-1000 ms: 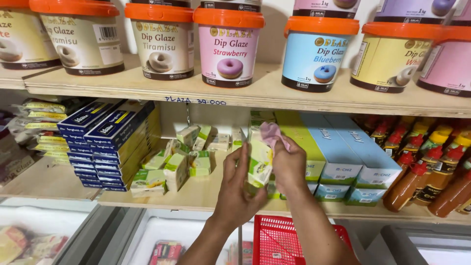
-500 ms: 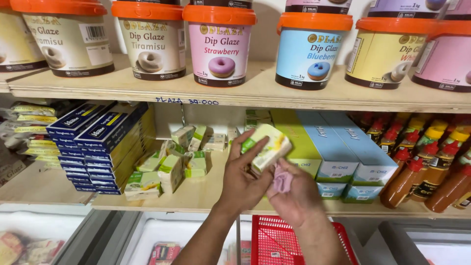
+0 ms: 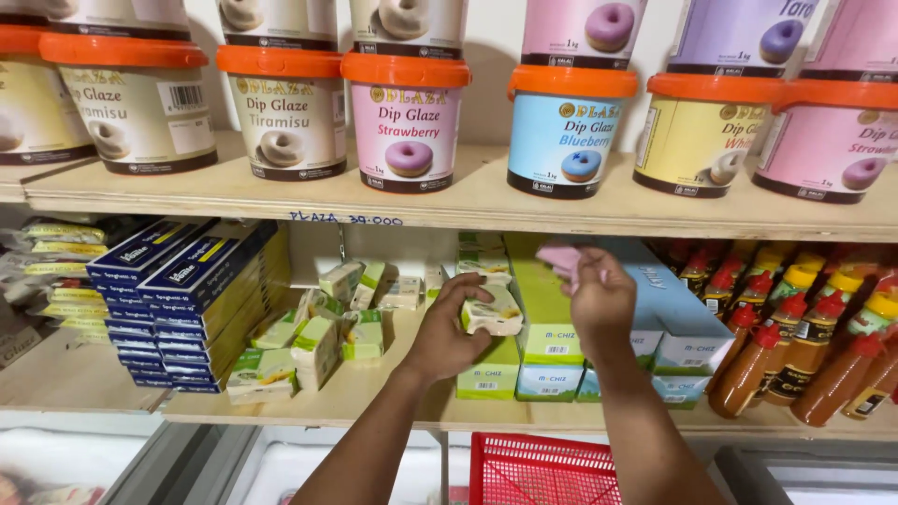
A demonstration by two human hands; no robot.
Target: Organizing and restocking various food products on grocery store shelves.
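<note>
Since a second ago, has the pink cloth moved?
Yes. The pink cloth in the right hand dipped, then rose again toward the wooden shelf.

Bright even light, sharp focus, soft shadows.

Six orange-lidded glaze tubs (image 3: pixel 406 122) on the top shelf, one red basket (image 3: pixel 543 468), two hands.

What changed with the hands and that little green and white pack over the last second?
The left hand carried the small green and white pack down onto the stacked green boxes, still gripping it. The right hand lifted its pink cloth up again. Tubs, bottles and blue boxes stayed put.
</note>
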